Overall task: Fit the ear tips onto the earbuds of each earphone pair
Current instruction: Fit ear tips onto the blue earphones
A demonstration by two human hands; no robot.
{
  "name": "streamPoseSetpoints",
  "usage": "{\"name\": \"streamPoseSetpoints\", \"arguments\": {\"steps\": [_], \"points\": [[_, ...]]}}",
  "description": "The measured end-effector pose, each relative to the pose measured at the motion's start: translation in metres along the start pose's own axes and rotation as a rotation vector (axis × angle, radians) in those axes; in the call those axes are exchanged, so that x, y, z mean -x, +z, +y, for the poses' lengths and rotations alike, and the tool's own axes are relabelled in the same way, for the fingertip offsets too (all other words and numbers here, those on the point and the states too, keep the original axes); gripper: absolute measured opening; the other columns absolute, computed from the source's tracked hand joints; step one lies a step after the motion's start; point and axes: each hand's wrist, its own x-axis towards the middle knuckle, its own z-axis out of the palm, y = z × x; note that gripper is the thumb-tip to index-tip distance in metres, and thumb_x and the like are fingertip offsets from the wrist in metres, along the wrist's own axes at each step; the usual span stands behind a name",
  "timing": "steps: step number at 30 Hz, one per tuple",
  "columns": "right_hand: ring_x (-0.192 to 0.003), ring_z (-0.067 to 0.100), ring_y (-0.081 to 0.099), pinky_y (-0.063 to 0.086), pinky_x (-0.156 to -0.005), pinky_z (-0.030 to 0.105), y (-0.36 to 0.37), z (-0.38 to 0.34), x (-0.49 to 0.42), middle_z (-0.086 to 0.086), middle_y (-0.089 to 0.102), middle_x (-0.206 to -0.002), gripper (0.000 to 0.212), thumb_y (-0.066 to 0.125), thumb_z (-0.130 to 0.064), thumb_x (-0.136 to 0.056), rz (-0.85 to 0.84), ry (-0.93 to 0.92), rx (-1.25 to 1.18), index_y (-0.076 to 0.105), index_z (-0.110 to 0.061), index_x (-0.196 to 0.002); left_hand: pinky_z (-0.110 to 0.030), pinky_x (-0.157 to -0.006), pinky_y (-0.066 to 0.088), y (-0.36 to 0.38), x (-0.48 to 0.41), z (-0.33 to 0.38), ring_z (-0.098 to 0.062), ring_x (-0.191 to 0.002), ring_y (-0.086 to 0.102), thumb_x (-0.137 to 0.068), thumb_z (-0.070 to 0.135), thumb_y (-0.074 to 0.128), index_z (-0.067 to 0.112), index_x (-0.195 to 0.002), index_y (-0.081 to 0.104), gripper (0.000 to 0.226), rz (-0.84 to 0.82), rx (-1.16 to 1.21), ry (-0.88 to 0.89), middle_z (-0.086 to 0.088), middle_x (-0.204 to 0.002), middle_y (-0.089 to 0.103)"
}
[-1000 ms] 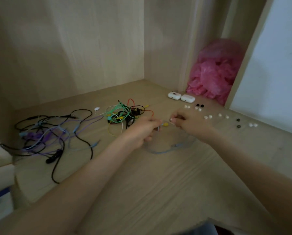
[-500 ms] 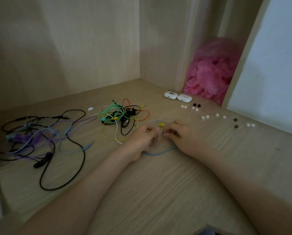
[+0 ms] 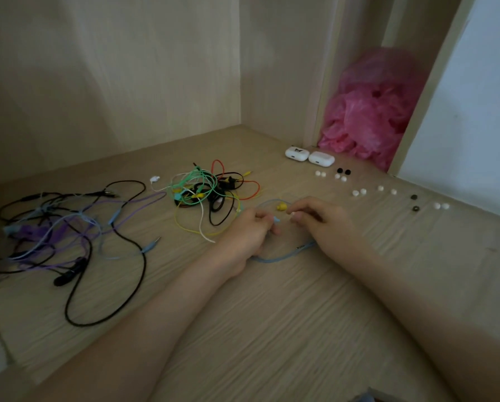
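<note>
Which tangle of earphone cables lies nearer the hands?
The green, red, yellow and black tangle, just beyond the left hand; the purple-and-black tangle lies farther left.

The pale blue earbud (image 3: pixel 276 219) is mostly hidden inside the curled fingers of the left hand (image 3: pixel 248 227) (only its tip is seen). Just right of that hand, a whitish speck (image 3: pixel 293 213) is pinched by the right hand (image 3: pixel 318 219), too small to be identified. Far left of that hand, the black and purple cable tangle (image 3: pixel 28 231) is cut off at the edge.
</note>
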Motion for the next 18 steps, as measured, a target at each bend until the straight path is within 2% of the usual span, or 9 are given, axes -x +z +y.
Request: {"name": "streamPoseSetpoints", "arguments": {"steps": [2, 3, 7, 12, 15, 18], "points": [[-0.077, 0.006, 0.06, 0.043, -0.07, 0.009, 0.0, -0.001, 0.001, -0.004, 0.067, -0.079, 0.016, 0.058, -0.007, -0.089, 0.017, 0.048, -0.055, 0.064, -0.022, -0.089, -0.017, -0.037, 0.025, 0.0, 0.001, 0.0, -0.008, -0.048, 0.032, -0.1, 0.017, 0.042, 0.014, -0.097, 0.053, 0.012, -0.019, -0.01, 0.009, 0.011, -0.059, 0.056], [-0.076, 0.005, 0.06, 0.043, -0.068, 0.007, 0.001, -0.001, 0.001, -0.003, 0.067, -0.079, 0.015, 0.057, -0.007, -0.09, 0.021, 0.077, -0.077, 0.063, -0.021, -0.09, -0.019, -0.04, 0.025, 0.0, 0.001, 0.0, -0.008, -0.049, 0.033, -0.099, 0.017, 0.042, 0.016, -0.097, 0.052, 0.011, -0.026, -0.019, 0.013, 0.011, -0.064, 0.06], [-0.076, 0.009, 0.062, 0.047, -0.077, 0.02, 0.002, 0.004, -0.001, 0.002, 0.069, -0.079, 0.008, 0.058, -0.006, -0.089, 0.078, 0.19, -0.191, 0.062, -0.012, -0.092, -0.022, -0.045, 0.025, 0.001, 0.004, 0.001, -0.007, -0.049, 0.034, -0.099, 0.018, 0.043, 0.022, -0.09, 0.051, 0.013, -0.022, -0.019, 0.018, 0.006, -0.081, 0.066], [-0.073, 0.009, 0.061, 0.048, -0.068, 0.012, -0.002, -0.003, 0.001, 0.008, 0.067, -0.079, 0.005, 0.062, -0.004, -0.086, 0.046, 0.217, -0.408, 0.062, -0.009, -0.088, -0.015, -0.036, 0.023, 0.001, 0.01, 0.005, 0.001, -0.032, 0.034, -0.098, 0.019, 0.045, 0.023, -0.091, 0.055, 0.013, -0.021, 0.067, 0.016, 0.003, -0.09, 0.068], [-0.065, 0.003, 0.058, 0.045, -0.063, 0.01, -0.001, -0.005, 0.002, 0.006, 0.066, -0.075, 0.004, 0.063, -0.005, -0.085, -0.017, 0.204, -0.429, 0.063, -0.009, -0.086, -0.013, -0.031, 0.021, 0.001, 0.012, 0.007, 0.001, -0.028, 0.031, -0.098, 0.015, 0.045, 0.02, -0.094, 0.057, 0.014, -0.045, 0.133, 0.022, 0.001, -0.085, 0.067], [-0.062, 0.002, 0.056, 0.042, -0.059, 0.009, 0.001, -0.005, 0.002, 0.009, 0.065, -0.076, 0.003, 0.064, -0.006, -0.085, -0.03, 0.214, -0.445, 0.063, -0.008, -0.086, -0.012, -0.031, 0.02, 0.0, 0.015, 0.009, 0.0, -0.028, 0.03, -0.098, 0.014, 0.044, 0.024, -0.09, 0.06, 0.021, -0.069, 0.165, 0.061, 0.002, -0.083, 0.066]]}}
